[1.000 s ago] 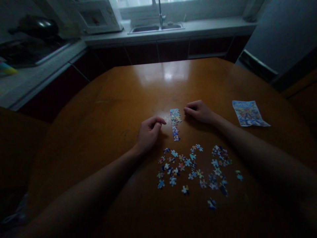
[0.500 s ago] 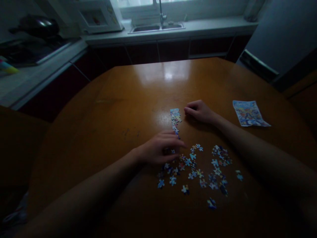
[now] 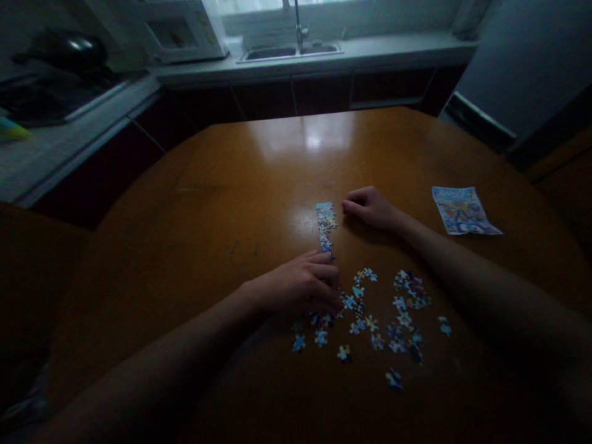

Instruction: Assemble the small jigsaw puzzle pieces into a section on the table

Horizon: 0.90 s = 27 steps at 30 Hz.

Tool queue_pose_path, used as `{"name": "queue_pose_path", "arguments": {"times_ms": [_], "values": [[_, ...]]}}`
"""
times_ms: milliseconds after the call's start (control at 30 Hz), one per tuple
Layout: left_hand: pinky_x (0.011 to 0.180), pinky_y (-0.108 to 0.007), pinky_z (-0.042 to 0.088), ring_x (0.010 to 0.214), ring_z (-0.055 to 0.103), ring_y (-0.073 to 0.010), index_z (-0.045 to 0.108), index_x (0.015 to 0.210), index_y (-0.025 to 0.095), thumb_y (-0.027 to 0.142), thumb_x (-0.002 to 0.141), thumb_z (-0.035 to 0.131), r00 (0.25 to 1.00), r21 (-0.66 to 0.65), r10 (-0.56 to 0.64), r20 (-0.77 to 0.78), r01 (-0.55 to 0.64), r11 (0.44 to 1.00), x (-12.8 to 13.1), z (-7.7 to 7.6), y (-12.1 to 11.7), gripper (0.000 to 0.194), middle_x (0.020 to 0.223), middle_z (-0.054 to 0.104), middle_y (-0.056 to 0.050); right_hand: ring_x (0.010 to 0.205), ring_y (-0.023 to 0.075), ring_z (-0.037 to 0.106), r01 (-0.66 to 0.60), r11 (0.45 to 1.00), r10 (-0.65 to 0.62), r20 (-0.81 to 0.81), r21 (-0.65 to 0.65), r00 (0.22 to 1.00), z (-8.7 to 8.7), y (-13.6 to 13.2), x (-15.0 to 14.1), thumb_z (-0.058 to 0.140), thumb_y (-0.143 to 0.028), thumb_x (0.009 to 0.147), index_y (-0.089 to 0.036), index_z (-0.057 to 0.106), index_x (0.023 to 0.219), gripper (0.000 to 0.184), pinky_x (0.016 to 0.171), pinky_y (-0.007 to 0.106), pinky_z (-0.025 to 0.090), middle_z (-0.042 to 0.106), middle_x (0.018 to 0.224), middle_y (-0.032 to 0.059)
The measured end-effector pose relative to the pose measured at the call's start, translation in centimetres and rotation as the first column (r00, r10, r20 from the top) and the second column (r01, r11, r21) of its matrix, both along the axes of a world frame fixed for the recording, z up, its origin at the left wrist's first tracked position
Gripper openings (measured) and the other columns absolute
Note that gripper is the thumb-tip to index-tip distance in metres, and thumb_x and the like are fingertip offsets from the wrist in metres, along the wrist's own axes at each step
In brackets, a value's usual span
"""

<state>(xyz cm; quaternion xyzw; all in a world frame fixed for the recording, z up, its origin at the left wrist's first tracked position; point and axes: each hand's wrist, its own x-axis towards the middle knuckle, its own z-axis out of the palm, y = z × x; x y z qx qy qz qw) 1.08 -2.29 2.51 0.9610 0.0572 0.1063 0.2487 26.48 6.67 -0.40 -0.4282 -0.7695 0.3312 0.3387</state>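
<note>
My left hand (image 3: 303, 283) is over the near-left part of the loose jigsaw puzzle pieces (image 3: 356, 308), its fingers curled down and closed among them. The thumb and whatever the fingertips may pinch are hidden. Just beyond it lies a joined strip of puzzle (image 3: 325, 222), straight along its left side and jagged on the right; the hand covers its near end. To the right of the strip my right hand (image 3: 370, 206) rests on the table, fingers curled and thumb against them. Anything in that grip is too small or hidden to make out.
A creased sheet with the puzzle's picture (image 3: 466, 211) lies at the right on the wooden table (image 3: 194, 203). Stray pieces sit toward the near side. Beyond are a counter with a sink (image 3: 271, 54), a microwave (image 3: 178, 31) and a pan (image 3: 74, 49) on a stove.
My left hand's spread fingers have curled down onto the loose pieces. My right hand stays in place. The view has shifted very slightly.
</note>
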Motion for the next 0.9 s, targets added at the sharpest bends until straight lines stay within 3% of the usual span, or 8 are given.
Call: {"name": "queue_pose_path", "arguments": {"times_ms": [267,467,600,700,800,900], "values": [[0.097,-0.034,0.041,0.099,0.057,-0.0197,0.074,0.102,0.030,0.035,0.094,0.067,0.999,-0.027,0.002,-0.039,-0.003,1.000,0.1,-0.1,-0.2,0.012,0.098,0.072,-0.002,0.054,0.0099,0.046,-0.017,1.000,0.017,-0.013,0.023,1.000,-0.2,0.1,0.1,0.057,-0.040,0.090,-0.014,0.065,0.066,0.036,0.052,0.024,0.032,0.057,0.057,-0.0009],[0.100,-0.036,0.042,0.104,0.057,-0.0202,0.071,0.093,0.026,0.026,0.092,0.069,0.999,-0.177,0.020,-0.035,-0.026,0.984,0.1,0.3,-0.2,0.003,0.099,0.072,-0.003,0.054,0.0100,0.046,-0.020,1.000,0.020,0.005,0.019,1.000,-0.1,0.1,0.1,0.056,-0.038,0.090,-0.014,0.065,0.066,0.035,0.053,0.024,0.033,0.058,0.058,-0.0004],[0.087,-0.031,0.049,0.089,0.061,-0.0171,0.067,0.087,0.020,0.019,0.092,0.064,0.994,-0.386,0.089,0.060,-0.059,0.921,-0.3,0.0,0.5,0.006,0.087,0.071,-0.005,0.054,0.0098,0.045,-0.019,1.000,0.019,0.003,0.015,1.000,0.1,0.0,0.0,0.057,-0.039,0.089,-0.014,0.063,0.064,0.035,0.053,0.024,0.033,0.055,0.056,-0.0012],[0.074,-0.027,0.050,0.084,0.063,-0.0157,0.066,0.087,0.017,0.020,0.090,0.066,0.959,-0.481,0.259,0.112,-0.175,0.859,-0.7,-0.4,1.1,0.005,0.087,0.069,-0.006,0.053,0.0096,0.044,-0.017,1.000,0.017,-0.005,0.011,1.000,0.3,-0.1,0.0,0.057,-0.039,0.088,-0.014,0.062,0.063,0.036,0.052,0.024,0.032,0.054,0.055,-0.0018],[0.071,-0.026,0.049,0.080,0.062,-0.0145,0.067,0.087,0.016,0.021,0.089,0.067,0.898,-0.445,0.410,0.159,-0.305,0.842,-0.7,-0.7,1.3,0.005,0.086,0.068,-0.005,0.053,0.0094,0.043,-0.012,1.000,0.012,-0.003,0.013,1.000,0.3,-0.1,-0.1,0.057,-0.039,0.087,-0.014,0.062,0.062,0.035,0.052,0.024,0.031,0.053,0.055,-0.0022],[0.080,-0.030,0.048,0.087,0.061,-0.0163,0.070,0.095,0.018,0.023,0.093,0.065,0.885,-0.249,0.415,0.212,-0.361,0.898,-0.2,-1.0,0.8,0.007,0.090,0.071,-0.005,0.054,0.0099,0.044,-0.010,1.000,0.010,0.002,0.012,1.000,0.3,0.0,-0.1,0.057,-0.039,0.087,-0.014,0.063,0.063,0.035,0.053,0.024,0.032,0.054,0.056,-0.0018]]}}
